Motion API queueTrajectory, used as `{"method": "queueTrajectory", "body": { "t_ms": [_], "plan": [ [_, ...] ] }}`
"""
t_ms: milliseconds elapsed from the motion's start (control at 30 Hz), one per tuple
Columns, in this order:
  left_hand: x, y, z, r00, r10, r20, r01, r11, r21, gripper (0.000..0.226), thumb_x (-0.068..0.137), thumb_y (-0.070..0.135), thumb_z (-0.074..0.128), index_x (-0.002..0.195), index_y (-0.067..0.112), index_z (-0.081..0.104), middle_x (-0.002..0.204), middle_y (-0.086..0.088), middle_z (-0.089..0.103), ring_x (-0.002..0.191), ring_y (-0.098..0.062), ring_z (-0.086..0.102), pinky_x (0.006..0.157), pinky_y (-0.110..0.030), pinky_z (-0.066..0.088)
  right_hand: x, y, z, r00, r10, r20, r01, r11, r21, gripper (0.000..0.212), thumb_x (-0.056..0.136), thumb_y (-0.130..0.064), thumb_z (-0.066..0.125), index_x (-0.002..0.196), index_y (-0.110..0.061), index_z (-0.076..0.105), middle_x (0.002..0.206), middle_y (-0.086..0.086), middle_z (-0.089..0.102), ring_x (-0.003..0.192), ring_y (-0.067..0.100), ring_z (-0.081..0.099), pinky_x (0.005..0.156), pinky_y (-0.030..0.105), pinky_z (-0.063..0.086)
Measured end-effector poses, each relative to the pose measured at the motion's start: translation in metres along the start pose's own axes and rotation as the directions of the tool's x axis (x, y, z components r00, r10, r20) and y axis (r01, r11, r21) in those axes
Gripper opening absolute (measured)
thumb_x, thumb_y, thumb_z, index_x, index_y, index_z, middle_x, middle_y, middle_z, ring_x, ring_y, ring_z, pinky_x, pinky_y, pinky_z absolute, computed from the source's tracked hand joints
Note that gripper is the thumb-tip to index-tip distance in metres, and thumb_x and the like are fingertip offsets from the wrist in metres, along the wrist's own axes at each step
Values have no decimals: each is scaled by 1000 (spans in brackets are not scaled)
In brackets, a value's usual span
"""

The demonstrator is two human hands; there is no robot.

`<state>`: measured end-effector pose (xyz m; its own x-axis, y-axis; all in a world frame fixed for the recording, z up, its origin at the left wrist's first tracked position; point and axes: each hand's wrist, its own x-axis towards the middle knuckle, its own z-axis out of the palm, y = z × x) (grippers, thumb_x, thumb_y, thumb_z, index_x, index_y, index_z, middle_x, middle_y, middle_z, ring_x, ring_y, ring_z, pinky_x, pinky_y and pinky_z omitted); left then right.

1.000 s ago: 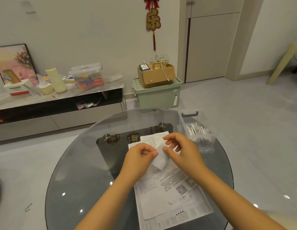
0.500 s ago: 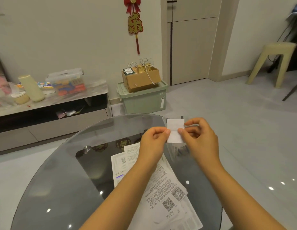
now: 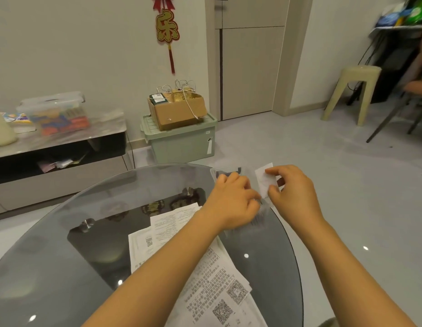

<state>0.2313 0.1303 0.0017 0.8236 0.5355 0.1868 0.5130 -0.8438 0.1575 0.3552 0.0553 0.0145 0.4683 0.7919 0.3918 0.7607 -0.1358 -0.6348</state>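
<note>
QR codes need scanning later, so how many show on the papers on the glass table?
3. One QR code is on the left sheet. Two are on the nearest sheet, one to the right, one lower. The left arm may hide more.

Only one clear read: gold character 乐 on the red wall ornament (image 3: 167,25). The printed sheets (image 3: 212,286) on the glass table (image 3: 63,256) carry dense Chinese print plus several QR codes, characters too small to make out. The sticker (image 3: 159,98) on the cardboard box (image 3: 179,114) has print, unreadable. The tag (image 3: 209,146) on the green bin (image 3: 181,147): nothing legible. The white slip (image 3: 264,182) pinched in the right hand (image 3: 292,192) is blurred, no readable marks
</note>
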Motion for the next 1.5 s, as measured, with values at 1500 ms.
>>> {"method": "queueTrajectory", "body": {
  "t_ms": [1500],
  "plan": [
    [-28, -10, -7, 995, -94, 24, 94, 996, -8, 52, 94, 52, 17, 142, 43, 33, 143, 5, 31, 131, -13, 24, 109, -32, 10, -10, -3, -1, 983, 14, 184, 4, 995, -99, 46, 83, 3, 43, 119, -20, 61, 115, 0, 63, 111, 19, 50, 96, 31, 41]
  ]
}}
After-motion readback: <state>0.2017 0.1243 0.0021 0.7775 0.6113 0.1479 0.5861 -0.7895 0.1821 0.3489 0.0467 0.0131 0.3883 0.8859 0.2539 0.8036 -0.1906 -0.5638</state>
